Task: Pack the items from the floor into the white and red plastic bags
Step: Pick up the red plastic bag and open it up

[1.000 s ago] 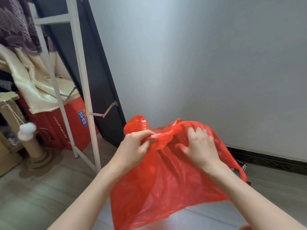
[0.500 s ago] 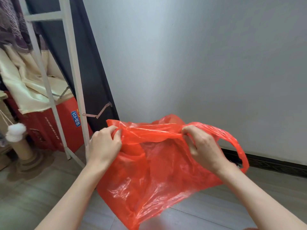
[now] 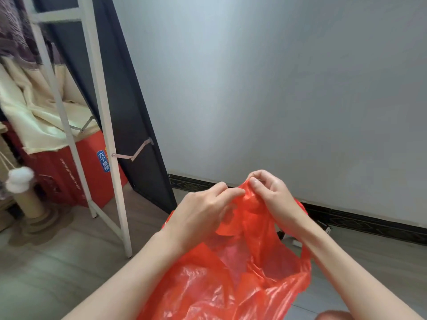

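The red plastic bag [image 3: 233, 280] hangs in front of me above the floor, crumpled and partly spread below my wrists. My left hand [image 3: 201, 211] pinches its bunched top edge from the left. My right hand [image 3: 270, 190] pinches the same bunched top from the right, fingers curled over the plastic. The two hands nearly touch at the top of the bag. A small dark and white item [image 3: 323, 228] lies on the floor by the baseboard behind the bag, mostly hidden. No white bag shows.
A white metal rack [image 3: 101, 125] stands at the left with a dark panel [image 3: 129, 116] leaning on the wall behind it. A red box [image 3: 92, 172] under cream cloth and a scratching post [image 3: 30, 202] sit farther left. Grey wall ahead, wood floor below.
My hands have come together from wide apart, gathering the bag's top into a bunch. The view has dropped slightly and the bag now hangs lower.
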{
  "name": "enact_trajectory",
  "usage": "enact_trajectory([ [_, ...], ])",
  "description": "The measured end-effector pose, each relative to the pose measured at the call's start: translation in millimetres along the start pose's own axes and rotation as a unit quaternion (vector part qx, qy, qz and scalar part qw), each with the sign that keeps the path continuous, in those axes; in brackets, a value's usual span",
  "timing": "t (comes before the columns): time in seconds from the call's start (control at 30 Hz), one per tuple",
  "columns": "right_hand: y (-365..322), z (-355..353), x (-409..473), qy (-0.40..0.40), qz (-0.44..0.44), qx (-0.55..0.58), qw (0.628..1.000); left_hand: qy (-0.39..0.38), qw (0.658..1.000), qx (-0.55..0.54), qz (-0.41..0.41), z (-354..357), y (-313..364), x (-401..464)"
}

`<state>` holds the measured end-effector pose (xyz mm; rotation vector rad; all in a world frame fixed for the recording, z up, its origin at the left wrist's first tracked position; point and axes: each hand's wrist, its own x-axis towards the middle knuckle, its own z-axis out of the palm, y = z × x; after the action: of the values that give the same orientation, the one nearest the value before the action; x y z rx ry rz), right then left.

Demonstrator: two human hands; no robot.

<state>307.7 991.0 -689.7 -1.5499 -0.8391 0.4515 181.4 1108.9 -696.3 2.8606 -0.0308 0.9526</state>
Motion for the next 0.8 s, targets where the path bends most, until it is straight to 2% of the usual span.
enact_trajectory([
  [0.07,3,-1,1,0.042,-0.031,-0.111,0.992,0.028,0.999,0.022,-0.038,0,-3,3],
  [0.13,1,3,1,0.095,-0.072,-0.190,0.974,0.046,0.989,0.038,-0.135,1,-7,5],
  [0.23,-6,16,-7,0.166,-0.153,-0.220,0.949,0.059,0.957,0.048,-0.279,0,-16,5],
  [0.3,-5,28,-13,0.160,-0.163,-0.262,0.938,0.088,0.937,0.024,-0.336,-4,-19,5],
  [0.43,3,39,-16,0.137,-0.124,-0.351,0.918,0.093,0.925,-0.140,-0.342,-14,-19,3],
  [0.53,1,29,-10,0.173,-0.171,-0.358,0.901,0.076,0.923,-0.206,-0.317,-23,-18,1],
  [0.6,1,18,-6,0.147,-0.188,-0.357,0.903,0.080,0.925,-0.209,-0.306,-27,-22,-1],
  [0.7,2,1,-5,0.059,-0.149,-0.283,0.946,0.090,0.935,-0.160,-0.303,-35,-36,-8],
  [0.8,3,-7,-4,0.041,-0.119,-0.214,0.969,0.063,0.938,-0.077,-0.333,-36,-50,-16],
])
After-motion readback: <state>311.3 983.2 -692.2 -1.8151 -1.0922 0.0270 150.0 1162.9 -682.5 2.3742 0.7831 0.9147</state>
